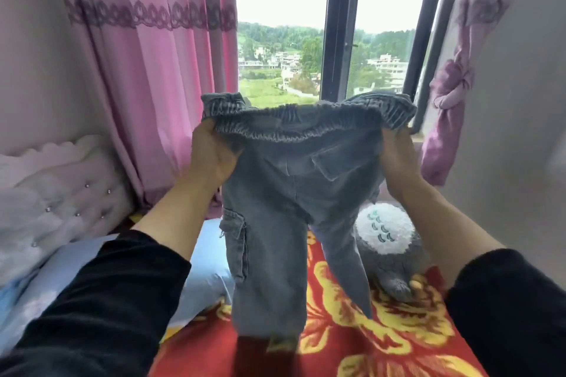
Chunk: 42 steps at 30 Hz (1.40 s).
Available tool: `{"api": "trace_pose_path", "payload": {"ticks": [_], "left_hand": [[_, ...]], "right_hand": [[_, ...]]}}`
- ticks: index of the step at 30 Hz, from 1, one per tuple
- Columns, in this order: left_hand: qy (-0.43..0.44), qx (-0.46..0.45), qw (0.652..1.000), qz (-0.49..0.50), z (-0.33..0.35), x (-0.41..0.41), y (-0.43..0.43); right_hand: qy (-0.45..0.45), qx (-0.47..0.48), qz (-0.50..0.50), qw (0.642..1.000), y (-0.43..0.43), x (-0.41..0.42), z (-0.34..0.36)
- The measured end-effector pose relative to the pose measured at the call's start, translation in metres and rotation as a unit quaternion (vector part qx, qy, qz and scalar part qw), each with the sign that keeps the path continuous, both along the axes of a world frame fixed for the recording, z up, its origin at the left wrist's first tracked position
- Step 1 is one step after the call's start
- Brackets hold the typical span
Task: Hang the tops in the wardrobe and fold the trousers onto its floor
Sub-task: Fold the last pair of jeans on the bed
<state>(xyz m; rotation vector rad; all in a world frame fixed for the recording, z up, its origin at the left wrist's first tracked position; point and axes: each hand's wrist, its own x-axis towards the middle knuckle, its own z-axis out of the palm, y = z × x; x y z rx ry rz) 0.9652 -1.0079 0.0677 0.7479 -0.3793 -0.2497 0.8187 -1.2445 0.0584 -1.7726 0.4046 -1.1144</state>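
Grey-blue denim cargo trousers with an elastic waistband [275, 193] are up in the air, held in front of the dark-framed window [343, 24]. The waistband is stretched across the window's lower edge, and the legs hang down below it. One leg hangs straight and the other angles off toward the window's right side. A flap pocket sits on the seat and a cargo pocket on the straight leg.

Left hand [211, 156] grips the waistband end nearer the window's left side. Its fingers are curled into the denim, with the tips hidden behind the cloth. Right hand [398, 162] grips the other waistband end, under the window's right pane, with the same curled grip and the tips hidden too. The hands are well apart, so the waistband is pulled nearly flat between them. Both forearms are bare, and the black sleeves [101, 300] are pushed back.

Below the window lies a red blanket with yellow flowers [367, 330], and the trouser hems reach down to about its level. Contact can't be confirmed because the hems are blurred. A grey plush toy with a white belly [386, 242] sits on the blanket under the window's right pane, just beside the angled leg. Light blue bedding [208, 278] lies below the window toward its left.

Left of the window hangs a pink curtain with a purple lace band [159, 70], and a white tufted headboard [61, 193] stands further left and lower. Right of the window is a pink curtain tied in a knot [450, 95].
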Motion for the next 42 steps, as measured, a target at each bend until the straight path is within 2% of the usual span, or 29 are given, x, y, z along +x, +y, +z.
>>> {"api": "trace_pose_path", "payload": {"ticks": [5, 7, 9, 12, 14, 15, 19, 22, 24, 27, 31, 35, 38, 40, 42], "left_hand": [[0.024, 0.149, 0.988, -0.029, -0.124, -0.057, 0.039], [0.072, 0.266, 0.961, -0.011, -0.189, -0.086, 0.057], [0.121, 0.412, 0.903, -0.002, -0.255, -0.11, 0.072], [0.175, 0.608, 0.774, -0.002, -0.339, -0.146, 0.1], [0.146, 0.687, 0.711, -0.025, -0.373, -0.18, 0.121], [0.12, 0.714, 0.689, -0.029, -0.386, -0.197, 0.131], [-0.017, 0.79, 0.606, -0.092, -0.444, -0.267, 0.168], [-0.087, 0.794, 0.582, -0.149, -0.483, -0.32, 0.196], [-0.085, 0.804, 0.573, -0.136, -0.501, -0.355, 0.214], [-0.073, 0.801, 0.579, -0.131, -0.52, -0.405, 0.233], [-0.045, 0.802, 0.578, -0.143, -0.555, -0.473, 0.257], [-0.011, 0.828, 0.517, -0.216, -0.603, -0.532, 0.28], [-0.006, 0.827, 0.49, -0.277, -0.624, -0.544, 0.28], [0.005, 0.831, 0.484, -0.274, -0.628, -0.537, 0.271], [0.011, 0.832, 0.496, -0.247, -0.624, -0.52, 0.255]], "right_hand": [[0.084, 0.093, -0.011, 0.992, 0.03, -0.054, -0.114], [0.131, 0.14, -0.013, 0.981, 0.043, -0.083, -0.172], [0.226, 0.164, -0.029, 0.96, 0.059, -0.115, -0.226], [0.415, 0.178, -0.03, 0.892, 0.082, -0.168, -0.303], [0.532, 0.171, -0.035, 0.828, 0.099, -0.204, -0.349], [0.561, 0.167, -0.042, 0.81, 0.107, -0.223, -0.368], [0.633, 0.091, -0.061, 0.766, 0.138, -0.291, -0.413], [0.696, -0.068, 0.002, 0.715, 0.151, -0.342, -0.436], [0.708, -0.123, 0.034, 0.694, 0.155, -0.371, -0.453], [0.714, -0.118, 0.041, 0.689, 0.167, -0.413, -0.477], [0.731, -0.139, 0.084, 0.663, 0.188, -0.484, -0.52], [0.766, -0.105, 0.145, 0.617, 0.203, -0.541, -0.568], [0.781, -0.059, 0.197, 0.59, 0.2, -0.547, -0.586], [0.777, -0.046, 0.197, 0.596, 0.195, -0.535, -0.59], [0.755, -0.04, 0.181, 0.629, 0.189, -0.513, -0.588]]}}
